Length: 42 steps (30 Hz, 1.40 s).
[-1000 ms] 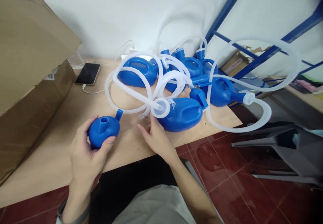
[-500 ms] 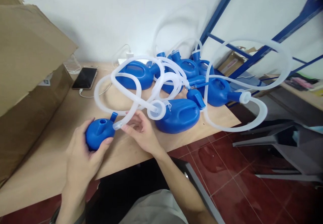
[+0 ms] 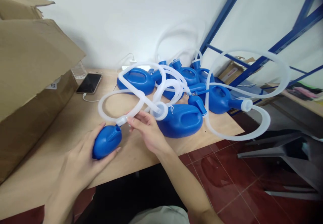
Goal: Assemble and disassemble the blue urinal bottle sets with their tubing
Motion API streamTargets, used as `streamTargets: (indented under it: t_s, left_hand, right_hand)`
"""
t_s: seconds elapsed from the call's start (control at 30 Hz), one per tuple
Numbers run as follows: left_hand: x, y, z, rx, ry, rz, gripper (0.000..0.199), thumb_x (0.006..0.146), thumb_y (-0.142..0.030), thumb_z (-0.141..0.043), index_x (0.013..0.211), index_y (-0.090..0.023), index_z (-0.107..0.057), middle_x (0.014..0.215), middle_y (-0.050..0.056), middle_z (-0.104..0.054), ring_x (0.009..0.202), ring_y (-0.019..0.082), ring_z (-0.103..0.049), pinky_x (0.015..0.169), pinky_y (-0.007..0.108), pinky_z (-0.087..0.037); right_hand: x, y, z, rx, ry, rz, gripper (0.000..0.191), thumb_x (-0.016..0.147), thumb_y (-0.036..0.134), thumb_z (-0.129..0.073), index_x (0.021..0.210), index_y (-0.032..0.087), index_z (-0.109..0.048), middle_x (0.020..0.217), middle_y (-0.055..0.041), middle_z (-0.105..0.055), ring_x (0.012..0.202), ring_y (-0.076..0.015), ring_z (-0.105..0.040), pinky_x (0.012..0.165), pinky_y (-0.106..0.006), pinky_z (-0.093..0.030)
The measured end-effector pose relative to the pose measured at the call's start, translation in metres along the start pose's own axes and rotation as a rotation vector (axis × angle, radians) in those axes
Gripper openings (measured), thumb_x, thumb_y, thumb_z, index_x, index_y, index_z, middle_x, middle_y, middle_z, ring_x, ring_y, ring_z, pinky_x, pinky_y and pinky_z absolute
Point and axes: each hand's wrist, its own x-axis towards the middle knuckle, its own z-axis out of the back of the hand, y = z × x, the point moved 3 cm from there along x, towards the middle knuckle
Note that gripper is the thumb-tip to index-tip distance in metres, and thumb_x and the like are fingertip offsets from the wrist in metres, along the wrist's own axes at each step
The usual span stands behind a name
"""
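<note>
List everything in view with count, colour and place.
Table: one, pale wood, centre.
Wall: at least one, white, behind.
Bottles: at least six, blue, right half of table.
Hoses: several overlapping, translucent white, looped around bottles.
Spouted bulb: one, blue, front, left of centre.
Phone: one, black, left rear.
Cable: one, white, plugged into phone.
Power strip: one, white, by wall.
Clear item: one, transparent, behind phone.
Cardboard box: one, brown, far left.
Rack: one, blue, right.
Small carton: one, brown, by rack.
Clutter: count unclear, pink and black, far right.
Chair or stool: one, grey, lower right.
Floor tiles: several, red, below.
Clothing: count unclear, black and pale, bottom.
Left hand: one, bare, around spouted bulb.
Right hand: one, bare, pinching hose end.
</note>
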Motion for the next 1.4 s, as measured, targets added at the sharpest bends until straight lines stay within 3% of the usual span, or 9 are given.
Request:
streamTargets:
  t_s: [0.3,0.6,1.0,1.17,1.33,1.4]
  left_hand:
    - [-0.001,0.0,-0.005,-0.011,0.039,0.074,0.072,0.096,-0.066,-0.066,0.157,-0.031,-0.05,0.143,0.01,-0.073,0.116,0.035,-0.077,0.085,0.039,-0.064]
    - [0.001,-0.012,0.011,0.011,-0.046,0.006,0.065,0.098,-0.05,-0.068,0.159,-0.034,-0.051,0.135,0.006,-0.075,0.104,0.029,-0.079,0.083,0.035,-0.062]
    - [-0.002,-0.031,0.025,0.287,-0.166,-0.028,0.065,0.106,-0.036,-0.065,0.167,-0.037,-0.042,0.127,0.007,-0.076,0.094,0.028,-0.076,0.062,0.036,-0.043]
    - [-0.003,-0.027,0.017,0.293,-0.139,-0.026,0.078,0.104,-0.036,-0.067,0.172,-0.042,-0.029,0.134,0.007,-0.074,0.099,0.03,-0.077,0.074,0.039,-0.054]
    - [-0.005,-0.02,0.019,0.206,0.002,-0.011,0.072,0.108,-0.04,-0.06,0.173,-0.04,-0.028,0.142,0.009,-0.071,0.102,0.033,-0.077,0.09,0.049,-0.06]
    - [-0.002,-0.02,0.023,0.195,0.015,-0.031,0.071,0.108,-0.04,-0.058,0.173,-0.039,-0.029,0.147,0.008,-0.069,0.103,0.033,-0.078,0.092,0.05,-0.061]
  right_hand:
    - [0.007,0.01,0.009,-0.19,0.144,-0.026,0.027,0.086,0.046,-0.085,0.102,0.026,-0.078,0.109,-0.0028,-0.082,0.108,-0.022,-0.074,0.09,-0.035,-0.061]
    - [-0.002,0.015,-0.001,-0.258,0.146,0.045,0.024,0.089,0.045,-0.085,0.104,0.027,-0.08,0.105,-0.0013,-0.083,0.11,-0.0224,-0.076,0.101,-0.039,-0.061]
    - [-0.003,0.004,-0.005,-0.207,0.067,0.112,0.027,0.081,0.045,-0.092,0.098,0.026,-0.082,0.107,-0.0027,-0.086,0.105,-0.0248,-0.081,0.106,-0.047,-0.063]
    - [-0.002,0.0,0.003,-0.235,0.072,0.046,0.031,0.084,0.046,-0.09,0.103,0.024,-0.078,0.108,-0.0048,-0.086,0.107,-0.0262,-0.082,0.106,-0.048,-0.063]
    - [-0.008,-0.003,0.01,-0.202,0.056,-0.052,0.055,0.089,0.043,-0.088,0.135,0.029,-0.063,0.109,-0.0049,-0.085,0.107,-0.0263,-0.083,0.1,-0.047,-0.067]
    - [-0.01,-0.003,0.013,-0.197,0.031,-0.043,0.046,0.091,0.045,-0.086,0.129,0.03,-0.064,0.107,-0.0049,-0.085,0.105,-0.0258,-0.083,0.097,-0.046,-0.068]
